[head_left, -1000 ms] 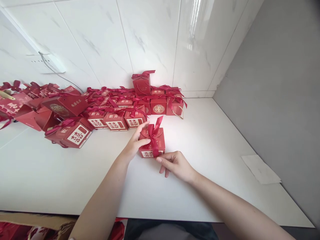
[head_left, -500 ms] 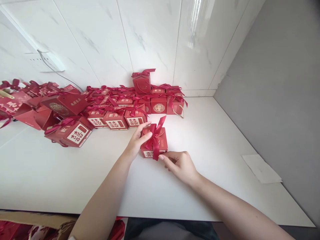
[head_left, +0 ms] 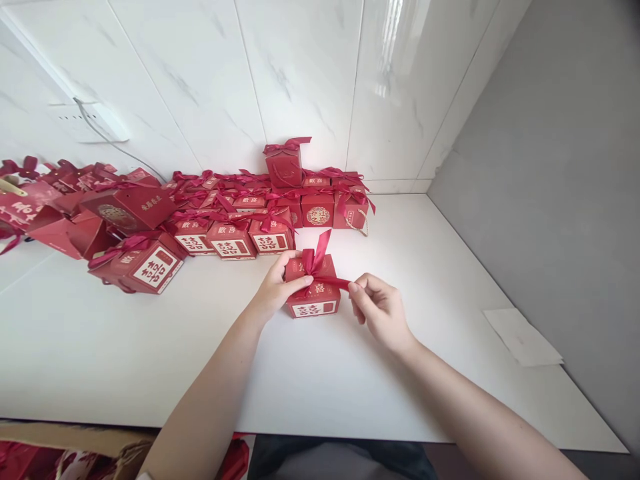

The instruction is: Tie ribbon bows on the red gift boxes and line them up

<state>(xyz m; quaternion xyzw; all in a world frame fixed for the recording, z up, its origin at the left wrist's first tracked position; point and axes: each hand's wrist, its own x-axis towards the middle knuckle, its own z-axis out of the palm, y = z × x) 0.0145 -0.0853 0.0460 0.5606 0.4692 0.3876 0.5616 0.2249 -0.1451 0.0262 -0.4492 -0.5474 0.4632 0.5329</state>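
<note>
A small red gift box [head_left: 314, 303] with a white double-happiness label stands on the white table in front of me. Dark red ribbon [head_left: 330, 281] is tied over its top, one tail sticking up at the back. My left hand [head_left: 276, 288] grips the box from its left side, the thumb resting on the ribbon's knot. At the right, my right hand [head_left: 381, 308] pinches the other ribbon tail between thumb and fingers and holds it stretched out sideways. Part of the box's left side is hidden behind my left hand.
Rows of red gift boxes [head_left: 229, 240] with bows stand behind, along the tiled wall. A tilted box [head_left: 143, 267] and more boxes crowd the left. White paper [head_left: 523, 337] lies at the right, and an open cardboard carton [head_left: 65, 437] sits below the table's front edge.
My right hand has moved right and slightly up, drawing the ribbon tail from hanging over the front to stretched sideways. The box has turned slightly, and its front label shows more.
</note>
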